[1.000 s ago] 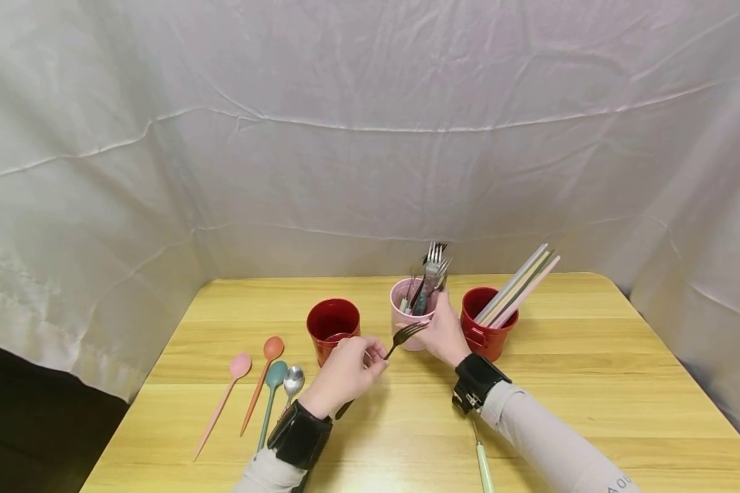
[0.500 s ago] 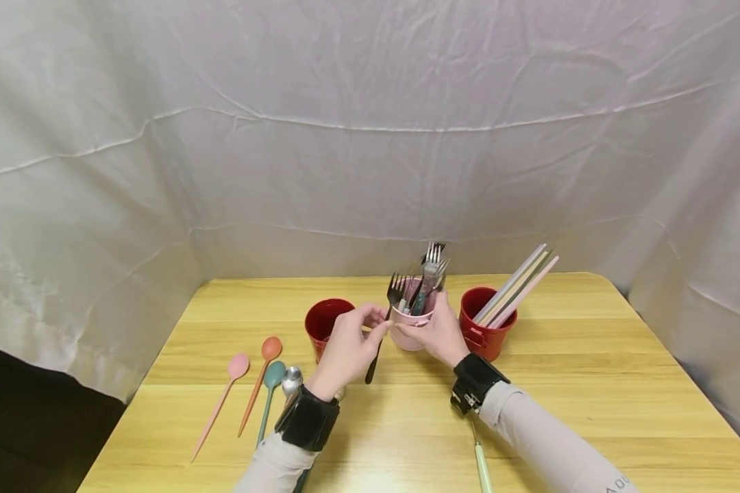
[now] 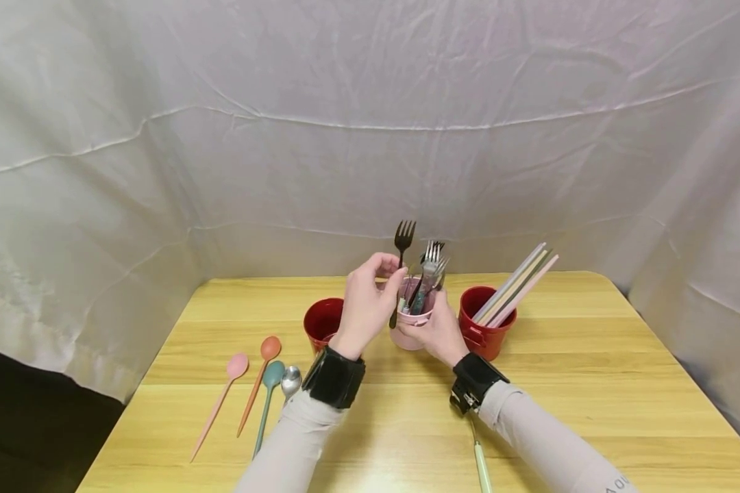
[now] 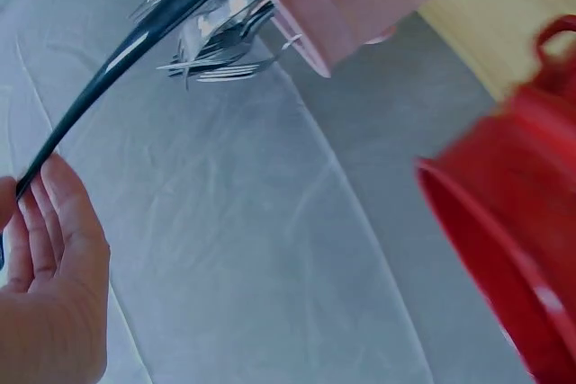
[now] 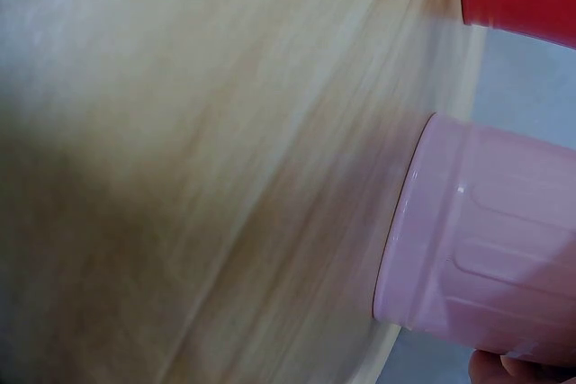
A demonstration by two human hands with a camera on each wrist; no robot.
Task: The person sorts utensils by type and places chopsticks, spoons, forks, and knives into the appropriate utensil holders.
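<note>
My left hand (image 3: 370, 301) pinches a dark fork (image 3: 405, 235) between thumb and fingers. The fork stands nearly upright with its tines up, and its handle end overlaps the left rim of a small pink bucket (image 3: 408, 340) in the head view. From the left wrist, the dark handle (image 4: 117, 65) slants across toward the bucket's mouth. Several forks (image 3: 430, 263) with metal tines lean inside the bucket, tines upward. My right hand (image 3: 442, 337) grips the bucket's right side, thumb across its front. In the right wrist view the pink wall (image 5: 504, 240) shows, with fingertips (image 5: 490, 368) against it.
A red bucket (image 3: 314, 337) stands left of the pink one, partly behind the left hand. Another red bucket (image 3: 488, 347) at right holds long slim sticks (image 3: 521, 284). Several spoons (image 3: 265, 404) lie at left. A green-handled utensil (image 3: 482, 469) lies by the right forearm.
The fork has swung from slanted to upright in the left hand, which has risen and moved toward the pink bucket. My right hand stays on the bucket.
</note>
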